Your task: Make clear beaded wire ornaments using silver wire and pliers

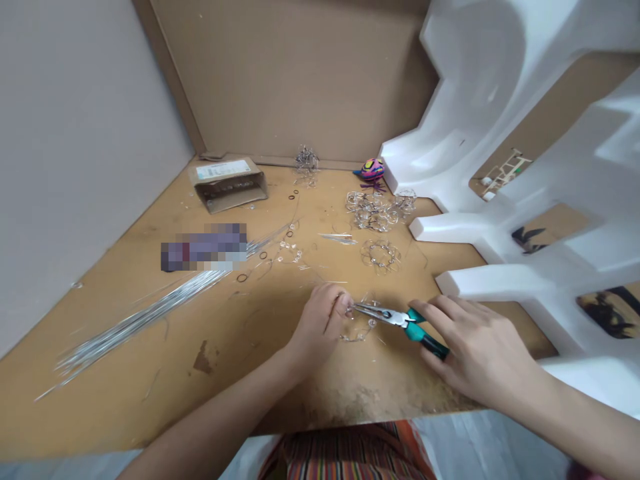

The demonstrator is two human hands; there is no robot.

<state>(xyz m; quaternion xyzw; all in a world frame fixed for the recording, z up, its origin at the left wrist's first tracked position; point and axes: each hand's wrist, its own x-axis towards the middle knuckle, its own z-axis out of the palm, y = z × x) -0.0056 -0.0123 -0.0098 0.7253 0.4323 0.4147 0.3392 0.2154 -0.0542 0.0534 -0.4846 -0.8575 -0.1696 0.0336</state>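
My left hand pinches a ring of bent wire with clear beads, which hangs just above the table near its front edge. Thumb and fingertips cover the part they grip. From the right, my right hand is wrapped round the green and black handles of long-nose pliers. The plier tips reach the wire right beside my left fingertips; whether they bite on it I cannot tell. Beyond the hands lies another beaded wire ring, with a heap of similar wire pieces behind it.
A long bundle of straight wires lies at left, beside a blurred purple object. Farther back are an open cardboard box, a wire tangle and a colourful ball-like item. Loose beads are scattered mid-table; white moulded foam borders the right.
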